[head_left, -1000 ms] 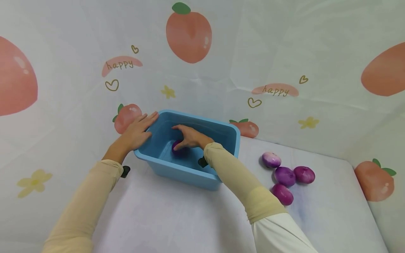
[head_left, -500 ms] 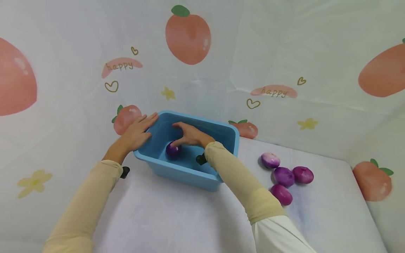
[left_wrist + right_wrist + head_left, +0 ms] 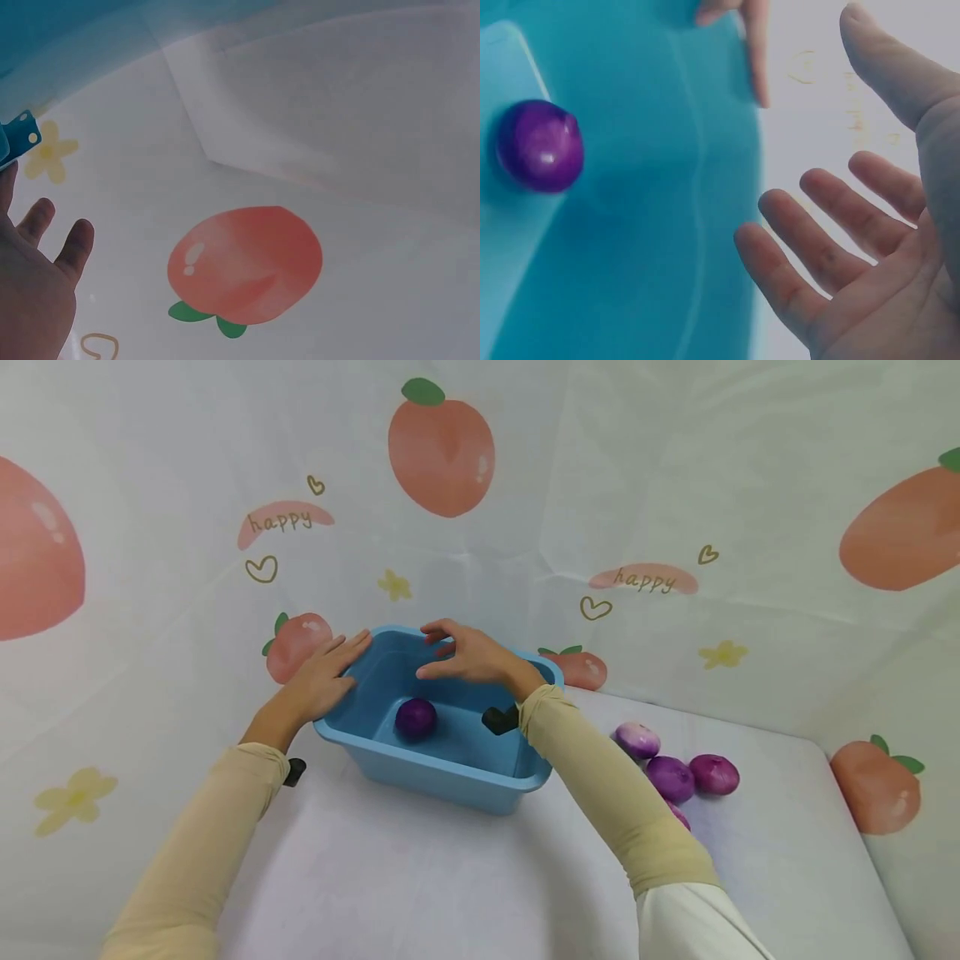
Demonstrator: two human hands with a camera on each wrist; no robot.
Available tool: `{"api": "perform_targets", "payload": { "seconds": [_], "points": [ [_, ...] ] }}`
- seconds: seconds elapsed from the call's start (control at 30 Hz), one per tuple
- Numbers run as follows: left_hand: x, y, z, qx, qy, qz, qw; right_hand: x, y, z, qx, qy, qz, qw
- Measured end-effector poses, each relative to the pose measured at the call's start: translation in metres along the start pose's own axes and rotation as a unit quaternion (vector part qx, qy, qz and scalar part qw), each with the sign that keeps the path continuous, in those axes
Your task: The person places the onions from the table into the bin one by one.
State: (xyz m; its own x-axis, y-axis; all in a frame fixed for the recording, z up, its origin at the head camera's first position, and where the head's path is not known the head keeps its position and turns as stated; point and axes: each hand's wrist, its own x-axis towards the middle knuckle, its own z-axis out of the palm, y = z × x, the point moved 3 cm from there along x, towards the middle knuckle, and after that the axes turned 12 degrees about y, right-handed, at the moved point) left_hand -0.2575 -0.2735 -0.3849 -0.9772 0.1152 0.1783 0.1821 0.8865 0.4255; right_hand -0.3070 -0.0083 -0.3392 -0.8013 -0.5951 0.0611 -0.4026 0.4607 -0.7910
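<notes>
In the head view a blue plastic bin (image 3: pixel 431 781) stands against the backdrop, with one purple onion (image 3: pixel 416 719) lying on its floor toward the left. My left hand (image 3: pixel 318 681) rests along the bin's left rim, fingers extended and thumb toward the inside. Above the far side of the bin hovers my right hand (image 3: pixel 468 653), its fingers spread and nothing in it. The right wrist view shows this same palm (image 3: pixel 870 292) bare, apart from the onion (image 3: pixel 540 146) below.
Several more onions lie on the white tabletop to the right of the bin, among them a pale purple one (image 3: pixel 637 740) and a reddish one (image 3: pixel 715 775). My right forearm (image 3: pixel 607 793) partly covers one. A fruit-printed cloth backdrop (image 3: pixel 495 560) rises behind.
My right hand has let go of the onion on the bin floor and risen up and to the right. The onion has settled toward the bin's left. The left hand stays on the rim.
</notes>
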Motion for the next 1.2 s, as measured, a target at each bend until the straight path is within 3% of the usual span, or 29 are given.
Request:
{"api": "perform_targets", "payload": {
  "seconds": [0.27,0.4,0.6,0.97,1.2],
  "points": [
    [-0.001,0.003,0.0,-0.003,0.001,-0.004,1.0,-0.036,-0.005,-0.043,-0.009,0.085,-0.026,0.996],
    [-0.001,0.003,0.0,-0.001,0.0,-0.006,1.0,-0.055,0.004,-0.065,-0.012,0.147,-0.03,0.989],
    [-0.003,0.002,-0.001,-0.001,-0.002,-0.008,1.0,-0.085,0.025,-0.095,-0.025,0.199,-0.022,0.979],
    [-0.005,0.003,-0.003,0.0,-0.003,-0.004,1.0,-0.138,0.08,-0.138,-0.067,0.254,0.064,0.963],
    [-0.004,0.005,-0.003,0.002,-0.003,-0.002,1.0,-0.172,0.122,-0.15,-0.078,0.269,0.103,0.954]
  ]
}}
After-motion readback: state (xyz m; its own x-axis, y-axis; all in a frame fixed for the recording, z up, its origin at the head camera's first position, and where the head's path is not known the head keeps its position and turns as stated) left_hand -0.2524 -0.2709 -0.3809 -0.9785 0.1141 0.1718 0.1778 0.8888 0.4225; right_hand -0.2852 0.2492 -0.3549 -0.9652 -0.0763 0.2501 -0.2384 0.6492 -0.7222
